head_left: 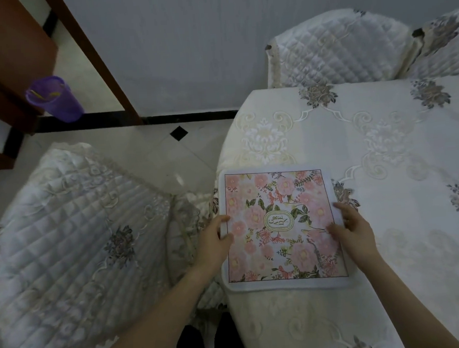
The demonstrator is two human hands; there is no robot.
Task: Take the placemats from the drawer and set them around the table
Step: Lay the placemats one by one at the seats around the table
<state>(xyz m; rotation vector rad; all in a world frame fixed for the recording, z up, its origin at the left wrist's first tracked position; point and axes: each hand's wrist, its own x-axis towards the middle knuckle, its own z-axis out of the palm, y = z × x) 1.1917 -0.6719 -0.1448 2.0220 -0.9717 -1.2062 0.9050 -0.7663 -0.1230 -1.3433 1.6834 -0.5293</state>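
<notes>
I have the floral placemat lying at the left edge of the bench, lower centre of frame, left hand and right hand pinching its side edges with curled fingers. The left border sits right at the bench's rim, so I judge a release now could let it slide off toward the covered chair. A tug could also bunch the cloth.

A matt printed placemat lies on an embroidered, slightly sheeny cloth tablecloth beside quilted fabric chair covers.

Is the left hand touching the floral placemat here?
Touching. The head view shows the left hand with its thumb lying on the floral placemat at its left edge, fingers curled at that edge.
</notes>
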